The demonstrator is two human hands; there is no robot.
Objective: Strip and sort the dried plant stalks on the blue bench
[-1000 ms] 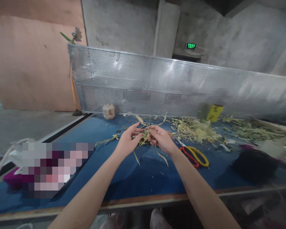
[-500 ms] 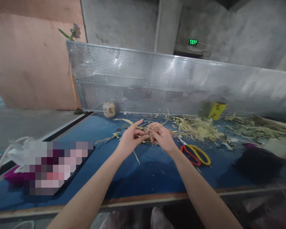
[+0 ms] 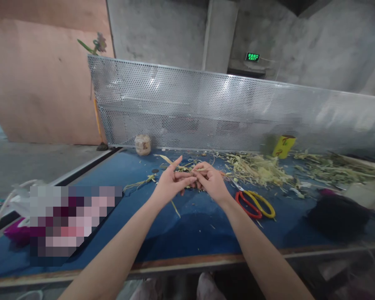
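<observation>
My left hand [image 3: 171, 181] and my right hand [image 3: 210, 181] meet just above the middle of the blue tabletop [image 3: 187, 233]. Thumbs and fingertips of both are pinched together on a thin pale dried plant strip, largely hidden by the fingers. The left forefinger points up, away from the strip. Around and behind the fingers lie dry plant scraps [image 3: 187, 166]. A loose yellowish strip [image 3: 176, 209] rests below the left hand. Right of my right hand lie scissors [image 3: 253, 204] with one red and one yellow handle.
A pale pile of dried strips [image 3: 259, 168] spreads at the right, beside a yellow container [image 3: 283, 146]. Greener stalks [image 3: 334, 171] and a dark bundle [image 3: 337, 214] lie farther right. A wrapped roll [image 3: 143, 145] stands before the perforated metal panel [image 3: 181, 104]. A pixelated flat object [image 3: 78, 225] is at left.
The hands stay together at nearly the same place while their fingers shift on the strip. The left fingers are now straighter, extending under the right fingertips. The view has moved slightly.
</observation>
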